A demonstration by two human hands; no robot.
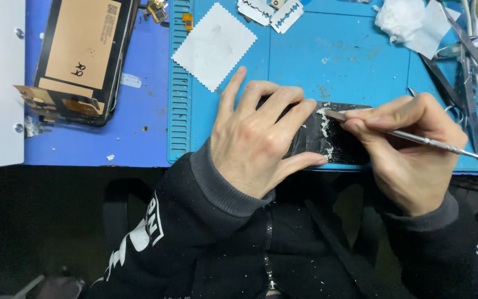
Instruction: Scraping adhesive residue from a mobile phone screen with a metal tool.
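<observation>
The left hand (261, 138) lies flat, fingers spread, pressing down a black phone panel (341, 135) at the near edge of the blue work mat (338, 61). The right hand (408, 152) pinches a thin metal scraper (416, 137), its flat tip touching a ridge of white glue residue (325, 133) on the panel. The mat's middle lies open beyond the fingers. Toward the far edge are a white zigzag-edged cloth (214, 45) and razor blades (272, 12); tweezers (460, 72) crowd the right edge. A disassembled phone screen (84, 55) rests far left.
</observation>
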